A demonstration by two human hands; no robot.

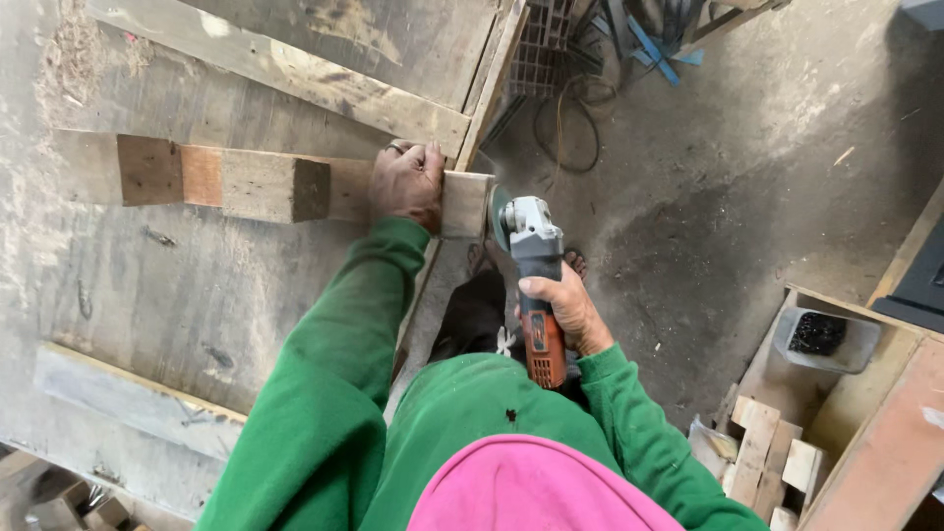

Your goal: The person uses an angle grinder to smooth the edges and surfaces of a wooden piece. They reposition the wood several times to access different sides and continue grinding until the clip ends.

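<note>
Right, left hand [406, 183] flat, palm down, fingers together, pressing on the wooden plank [258, 184] near its right end. Left arm in a green sleeve [329, 374], extended forward over the workbench [187, 295]. Right hand [565, 310] wrapped tight around the orange body of the angle grinder [536, 280], wrist bent inward, elbow tucked close.

Plank lies crosswise on the bench; its right end overhangs the bench edge. Grinder disc [499, 216] sits at that end face, probably touching, contact hard to confirm from this angle. Disc is just beside the left hand's fingers, only the plank's end stub between them.

Open concrete floor [747, 187] to the right of the grinder. Crate of wood offcuts [762, 447] lower right, well apart.
</note>
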